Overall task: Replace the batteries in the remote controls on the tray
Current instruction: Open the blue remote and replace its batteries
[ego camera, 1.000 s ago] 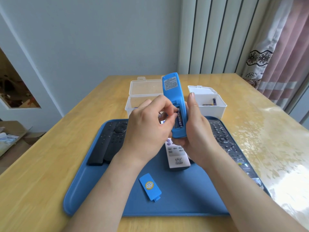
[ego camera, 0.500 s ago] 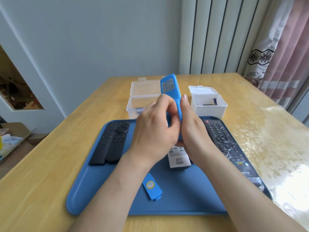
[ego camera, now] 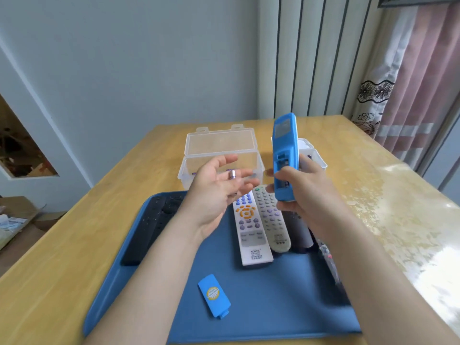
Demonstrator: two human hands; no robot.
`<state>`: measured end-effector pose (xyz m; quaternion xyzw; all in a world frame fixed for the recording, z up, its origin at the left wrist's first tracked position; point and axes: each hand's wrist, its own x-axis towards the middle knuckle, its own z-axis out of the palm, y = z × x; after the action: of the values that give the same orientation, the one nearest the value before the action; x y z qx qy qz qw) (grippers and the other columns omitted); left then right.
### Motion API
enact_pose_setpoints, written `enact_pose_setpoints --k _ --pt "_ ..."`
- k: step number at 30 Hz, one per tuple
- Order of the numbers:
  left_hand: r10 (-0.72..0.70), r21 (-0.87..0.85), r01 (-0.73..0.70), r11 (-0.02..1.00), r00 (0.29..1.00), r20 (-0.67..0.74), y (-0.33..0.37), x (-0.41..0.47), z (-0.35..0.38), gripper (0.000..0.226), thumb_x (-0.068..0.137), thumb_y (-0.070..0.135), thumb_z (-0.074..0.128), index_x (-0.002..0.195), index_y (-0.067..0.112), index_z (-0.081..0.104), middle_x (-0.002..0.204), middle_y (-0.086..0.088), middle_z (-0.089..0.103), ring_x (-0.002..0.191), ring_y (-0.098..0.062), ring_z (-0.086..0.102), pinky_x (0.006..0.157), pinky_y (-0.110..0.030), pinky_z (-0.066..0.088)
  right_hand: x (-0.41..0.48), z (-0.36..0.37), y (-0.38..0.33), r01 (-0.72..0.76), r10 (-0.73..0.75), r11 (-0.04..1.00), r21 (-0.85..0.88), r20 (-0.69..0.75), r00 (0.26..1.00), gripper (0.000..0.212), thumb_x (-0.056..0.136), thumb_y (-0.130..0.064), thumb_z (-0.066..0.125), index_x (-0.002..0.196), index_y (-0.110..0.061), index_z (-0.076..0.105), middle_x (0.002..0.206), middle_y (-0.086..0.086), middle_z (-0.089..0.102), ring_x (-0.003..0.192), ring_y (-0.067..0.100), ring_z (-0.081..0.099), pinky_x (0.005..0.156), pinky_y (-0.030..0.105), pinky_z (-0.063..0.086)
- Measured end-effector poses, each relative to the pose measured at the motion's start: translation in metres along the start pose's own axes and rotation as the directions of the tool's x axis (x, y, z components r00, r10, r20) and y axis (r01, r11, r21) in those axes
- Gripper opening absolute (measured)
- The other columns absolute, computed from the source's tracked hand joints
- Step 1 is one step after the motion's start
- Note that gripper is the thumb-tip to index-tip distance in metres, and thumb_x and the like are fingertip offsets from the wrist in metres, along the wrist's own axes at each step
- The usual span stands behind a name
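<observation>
My right hand point(ego camera: 306, 192) grips a blue remote point(ego camera: 285, 145) upright above the blue tray point(ego camera: 112, 295), back side toward me, its battery compartment uncovered. To its left, my left hand point(ego camera: 214, 195) is held palm up with fingers spread, and a small battery point(ego camera: 232, 175) lies on those fingers. The remote's blue battery cover point(ego camera: 214, 296) rests on the tray near the front. A white remote point(ego camera: 250, 235) and a grey remote point(ego camera: 272, 220) lie side by side in the tray's middle.
Black remotes point(ego camera: 149, 227) lie at the tray's left, and dark remotes point(ego camera: 301, 235) at its right are partly hidden by my right arm. Behind the tray stand an open clear plastic box point(ego camera: 221, 155) and a white box point(ego camera: 313, 155). The wooden table ends near a curtain on the right.
My left hand has pulled away from the blue remote to the left and opened out, with a battery now on its fingers. My right hand has shifted the remote slightly right.
</observation>
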<state>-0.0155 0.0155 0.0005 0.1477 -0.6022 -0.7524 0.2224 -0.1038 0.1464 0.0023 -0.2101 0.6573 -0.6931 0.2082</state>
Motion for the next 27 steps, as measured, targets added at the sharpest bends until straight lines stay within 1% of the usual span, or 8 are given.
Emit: enact_pose_setpoints --k 5,9,15,17,20,23,25,27 --pt "0.098 0.53 -0.108 0.841 0.994 0.047 0.005 0.045 0.039 0.023 0.099 0.016 0.05 0.118 0.013 0.063 0.078 -0.001 0.071 0.055 -0.006 0.056 0.061 -0.021 0.046 0.02 -0.037 -0.009 0.014 -0.04 0.978 -0.208 -0.117 0.992 0.018 0.095 -0.006 0.05 0.11 -0.016 0.055 0.103 0.008 0.063 0.079 0.015 0.071 0.051 0.025 0.056" --pt "0.157 0.776 -0.164 0.61 0.984 0.085 -0.005 0.085 0.07 0.033 0.1 0.012 0.039 0.114 0.018 0.068 0.111 -0.008 0.068 0.108 -0.021 0.06 0.094 -0.03 0.045 0.035 -0.069 -0.019 0.094 -0.182 0.934 -0.346 -0.233 0.955 0.017 0.096 -0.008 0.049 0.105 -0.018 0.06 0.093 0.006 0.064 0.072 0.01 0.067 0.048 0.019 0.052" --pt "0.117 0.843 -0.168 0.511 0.985 0.125 -0.02 0.117 0.083 0.044 0.094 0.001 0.039 0.13 0.019 0.058 0.126 -0.003 0.062 0.117 -0.022 0.056 0.102 -0.033 0.043 0.051 -0.092 -0.015 0.103 -0.226 0.916 -0.388 -0.287 0.931 0.018 0.094 -0.006 0.053 0.103 -0.017 0.063 0.089 0.004 0.065 0.083 0.021 0.069 0.059 0.025 0.055" --pt "0.239 0.834 -0.217 0.507 0.965 0.106 -0.019 0.112 0.076 0.041 0.093 0.001 0.042 0.124 0.019 0.063 0.122 0.0 0.065 0.114 -0.018 0.058 0.102 -0.03 0.043 0.054 -0.089 -0.012 0.119 -0.232 0.925 -0.361 -0.286 0.93 0.017 0.091 -0.006 0.059 0.104 -0.013 0.068 0.086 0.005 0.069 0.075 0.016 0.071 0.056 0.022 0.052" --pt "0.571 0.759 -0.449 0.471 0.811 0.125 -0.006 0.093 0.067 0.035 0.086 0.001 0.052 0.112 0.02 0.067 0.111 0.005 0.067 0.103 -0.016 0.061 0.096 -0.034 0.048 0.056 -0.084 -0.017 0.168 -0.248 0.937 -0.305 -0.246 0.937 0.012 0.085 -0.008 0.071 0.097 -0.011 0.069 0.078 0.005 0.068 0.055 0.005 0.064 0.047 0.013 0.043" --pt "0.605 0.797 -0.533 0.284 0.745 0.282 0.006 0.066 0.061 0.041 0.088 0.017 0.059 0.129 0.023 0.057 0.132 0.005 0.057 0.124 -0.013 0.048 0.108 -0.027 0.035 0.053 -0.073 -0.024 0.227 -0.263 0.947 -0.229 -0.141 0.954 0.012 0.083 -0.011 0.074 0.092 -0.006 0.069 0.072 0.004 0.063 0.056 0.006 0.055 0.05 0.011 0.04" --pt "0.479 0.807 -0.47 0.357 0.834 0.274 0.01 0.051 0.058 0.041 0.092 0.028 0.058 0.133 0.03 0.053 0.129 0.006 0.06 0.12 -0.012 0.052 0.104 -0.031 0.04 0.049 -0.06 -0.027 0.202 -0.21 0.973 -0.114 -0.061 0.976 0.006 0.085 -0.017 0.071 0.09 -0.013 0.071 0.077 0.002 0.064 0.068 0.008 0.054 0.061 0.019 0.041" --pt "0.385 0.704 -0.401 0.587 0.902 0.193 0.01 0.037 0.055 0.035 0.092 0.028 0.06 0.127 0.033 0.057 0.109 0.007 0.069 0.1 -0.012 0.064 0.09 -0.035 0.052 0.044 -0.043 -0.028 0.124 -0.124 0.99 0.064 -0.003 0.992 0.007 0.09 -0.019 0.064 0.085 -0.02 0.07 0.082 -0.001 0.067 0.078 0.011 0.058 0.068 0.025 0.042"
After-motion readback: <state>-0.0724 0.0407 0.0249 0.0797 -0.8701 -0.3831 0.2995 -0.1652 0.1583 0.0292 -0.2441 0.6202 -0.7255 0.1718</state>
